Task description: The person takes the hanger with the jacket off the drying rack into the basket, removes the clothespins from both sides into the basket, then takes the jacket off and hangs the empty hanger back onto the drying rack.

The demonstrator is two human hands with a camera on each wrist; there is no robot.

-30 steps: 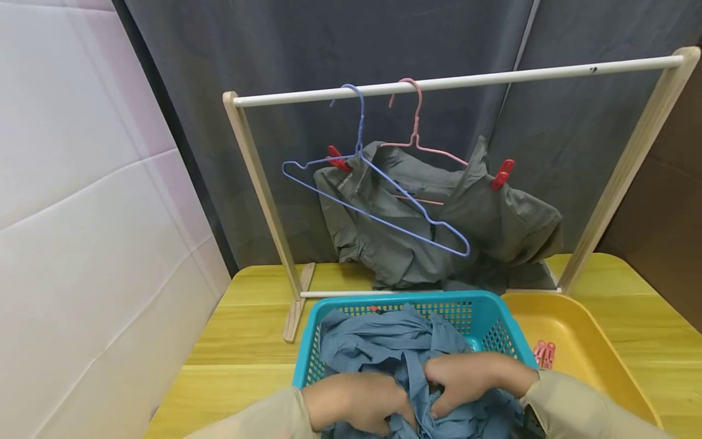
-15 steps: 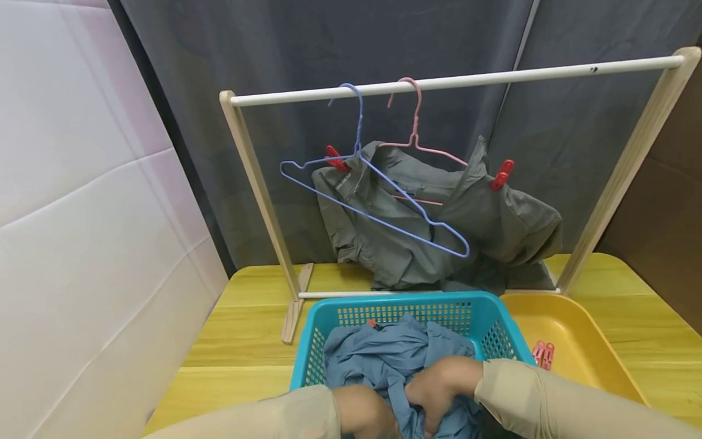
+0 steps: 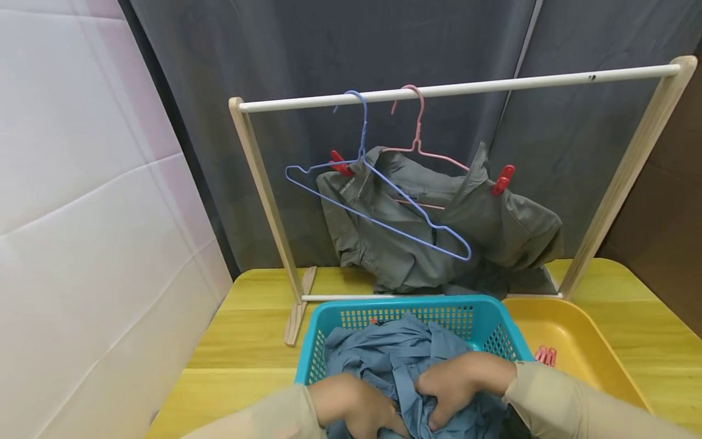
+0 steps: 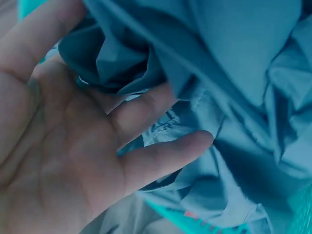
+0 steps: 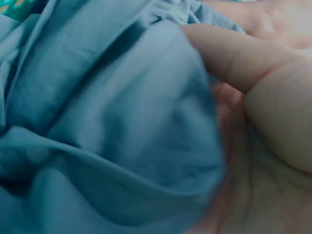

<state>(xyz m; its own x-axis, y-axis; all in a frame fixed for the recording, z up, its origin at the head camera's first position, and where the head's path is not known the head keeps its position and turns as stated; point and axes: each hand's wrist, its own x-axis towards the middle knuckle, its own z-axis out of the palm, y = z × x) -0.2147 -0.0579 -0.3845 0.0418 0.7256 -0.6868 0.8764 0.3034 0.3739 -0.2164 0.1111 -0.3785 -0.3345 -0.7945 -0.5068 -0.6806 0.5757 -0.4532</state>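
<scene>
A crumpled blue garment (image 3: 403, 347) with stitched seams fills much of a turquoise plastic basket (image 3: 406, 300). My left hand (image 3: 356, 405) reaches into its folds, cloth between thumb and fingers; in the left wrist view the little finger (image 4: 168, 155) lies loosely extended over the fabric, while other fingertips are hidden in the folds. Just to its right, my right hand (image 3: 452, 384) grips a bunched fold, with the thumb (image 5: 229, 53) over the cloth in the right wrist view and the other fingers behind it.
Behind the basket stands a wooden rack with a white rail (image 3: 466, 89). From it hang a bare blue hanger (image 3: 378, 225) and a pink hanger (image 3: 419, 125) with a grey garment (image 3: 428, 244) clipped by red clothespins (image 3: 503, 180). A yellow tray (image 3: 570, 332) holds pink clothespins (image 3: 545, 355).
Both hands dipped lower into the blue garment toward the near edge, then rose a little again with its folds. The view has tilted slightly; the rack and hangers look unchanged.
</scene>
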